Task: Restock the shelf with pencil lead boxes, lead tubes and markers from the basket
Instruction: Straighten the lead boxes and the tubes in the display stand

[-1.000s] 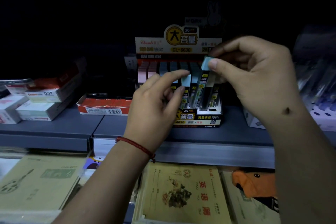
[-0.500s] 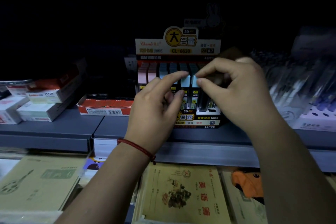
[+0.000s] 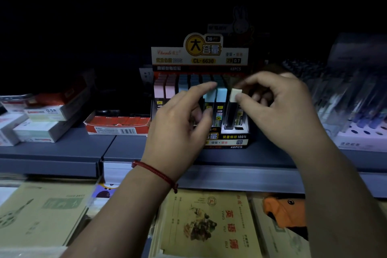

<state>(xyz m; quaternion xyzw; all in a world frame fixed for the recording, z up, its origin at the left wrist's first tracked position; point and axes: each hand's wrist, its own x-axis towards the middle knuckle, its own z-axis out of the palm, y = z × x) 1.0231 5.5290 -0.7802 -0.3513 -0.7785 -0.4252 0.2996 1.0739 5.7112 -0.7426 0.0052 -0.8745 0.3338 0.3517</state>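
Note:
A display box of lead tubes stands on the grey shelf, with pink-capped tubes at its left and blue-capped tubes in the middle. My right hand pinches the cream cap of a dark lead tube between thumb and forefinger. This tube stands tilted in the box's front right slot. My left hand hovers in front of the box with relaxed fingers, and its forefinger touches the top of a blue-capped tube. The basket is out of view.
A red open box and stacked white lead boxes lie on the shelf to the left. A rack of pens fills the right side. Notebooks lie on the lower level. The shelf's back is dark.
My right hand came down from above the box, where it held a tube up, to the front right slots; it now pinches a tube set there. My left hand hardly moved.

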